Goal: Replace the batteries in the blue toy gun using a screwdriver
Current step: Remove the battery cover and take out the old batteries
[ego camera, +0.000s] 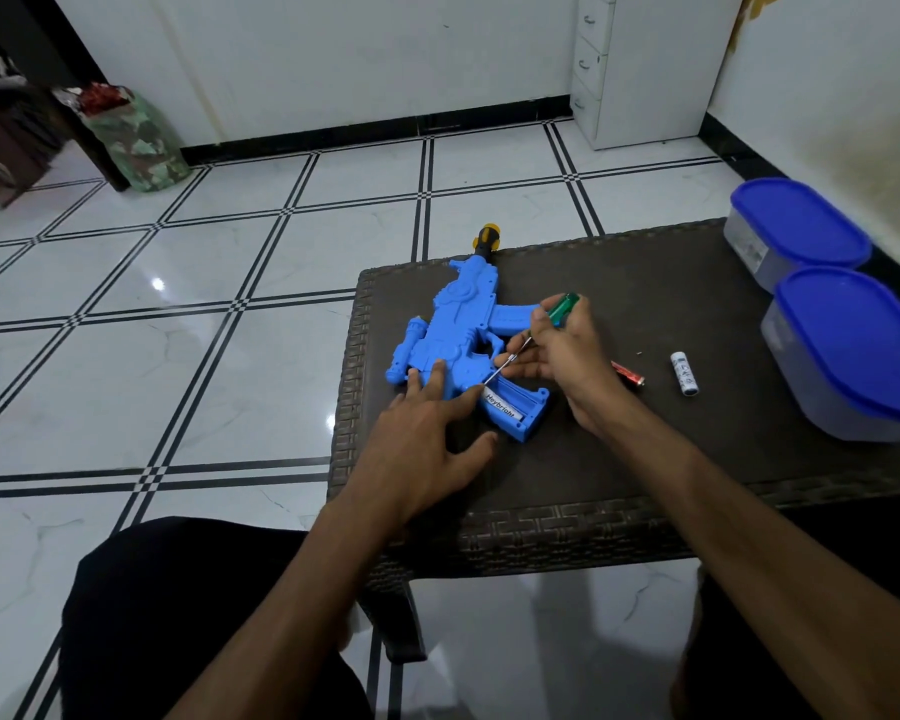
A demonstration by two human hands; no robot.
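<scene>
Blue toy gun [455,335] lies flat on the dark woven worktop [645,304], along its left edge, orange-and-black muzzle tip overhanging the far edge. Stock end points toward the near edge. Battery compartment [515,407] in the stock is uncovered; one white battery [501,407] with dark lettering sits inside it.

Left hand [427,433]: fingers straight and spread, pressing flat on the gun body just left of the open compartment; thumb rests on the worktop beside the stock. Grip is open, nothing curled round anything.

Right hand [557,356]: grip closed round the screwdriver [541,330], fingers wrapped on the green translucent handle, which sticks up past the thumb. Metal shaft slants down and left; tip sits at the top end of the compartment, at or just beside the end of the seated battery. Exact contact cannot be made out.

On the worktop right of the right hand: a red battery [630,374], partly hidden behind the wrist, then a white battery [685,374] lying apart from it. A tiny dark speck, possibly a screw [640,353], lies between them toward the far side; too small to be sure.

Along the right edge: two translucent containers with blue lids [853,324], one behind the other, touching or nearly so.

Person sits at the near edge, dark trousers at lower frame. White tiled floor [178,330] with black lines lies beyond the worktop.
</scene>
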